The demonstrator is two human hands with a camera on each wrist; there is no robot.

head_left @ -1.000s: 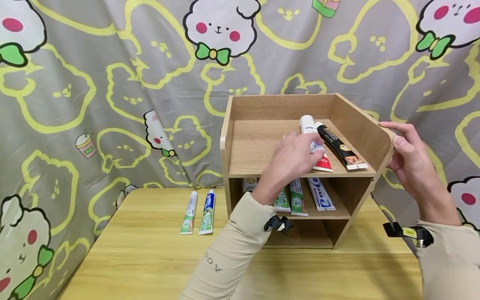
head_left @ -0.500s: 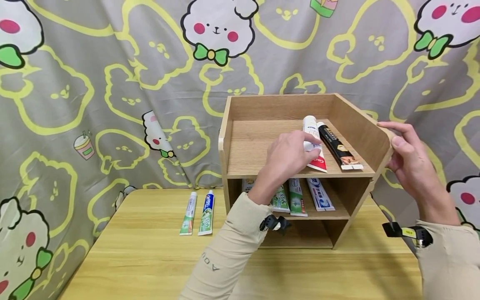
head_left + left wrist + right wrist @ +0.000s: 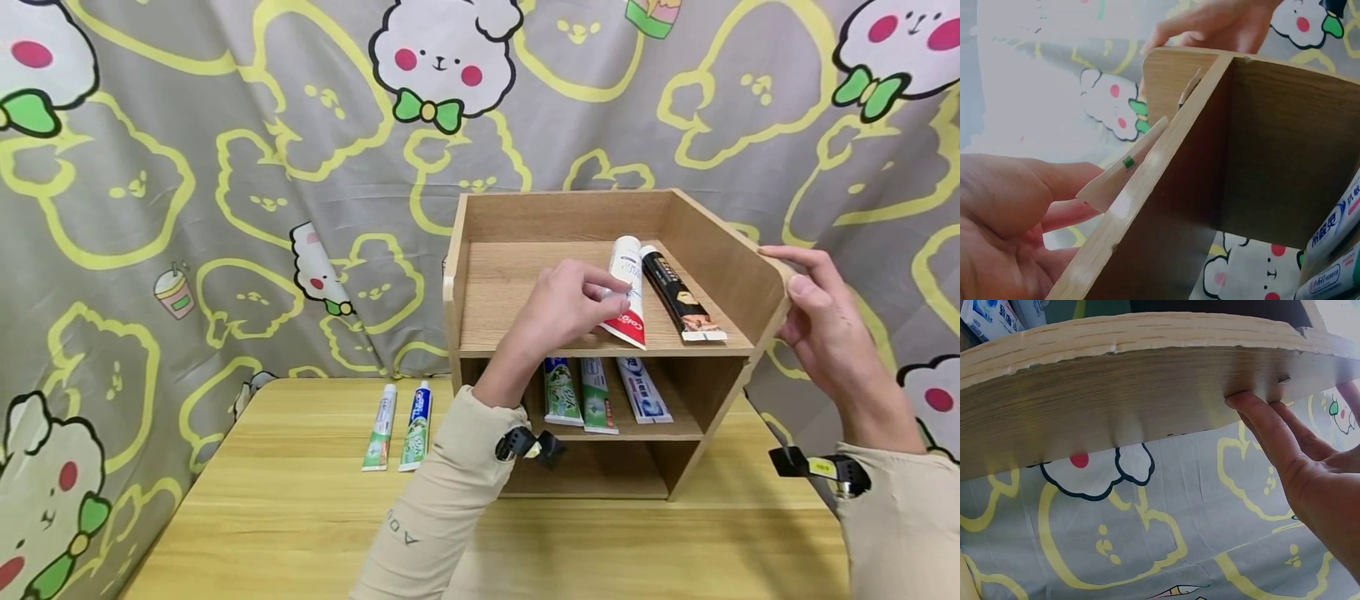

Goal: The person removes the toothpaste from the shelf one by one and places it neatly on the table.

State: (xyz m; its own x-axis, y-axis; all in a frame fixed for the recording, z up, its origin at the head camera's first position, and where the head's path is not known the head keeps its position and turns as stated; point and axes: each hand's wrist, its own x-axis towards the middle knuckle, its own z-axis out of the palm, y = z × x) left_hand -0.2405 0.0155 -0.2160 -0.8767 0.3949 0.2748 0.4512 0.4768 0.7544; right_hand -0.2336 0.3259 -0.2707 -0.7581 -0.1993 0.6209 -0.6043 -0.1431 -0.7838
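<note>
A white Colgate toothpaste tube with a red tail lies on the top deck of the wooden desktop shelf, cap toward the back, tail at the front edge. The left hand's finger and thumb tips are on its left side, covering part of the label; I cannot tell whether that grip pinches it. Just right of it lies a black tube.

The right hand grips the shelf's right side panel; the head view loses some fingers behind the panel.

On the middle tier, a blue-and-green tube, a green-and-white tube and a white-and-blue tube show; the left forearm hides the tier's left part. Two more, a slim white-and-green tube and a blue-capped tube, lie on the bench. Both sleeves run out of frame.
</note>
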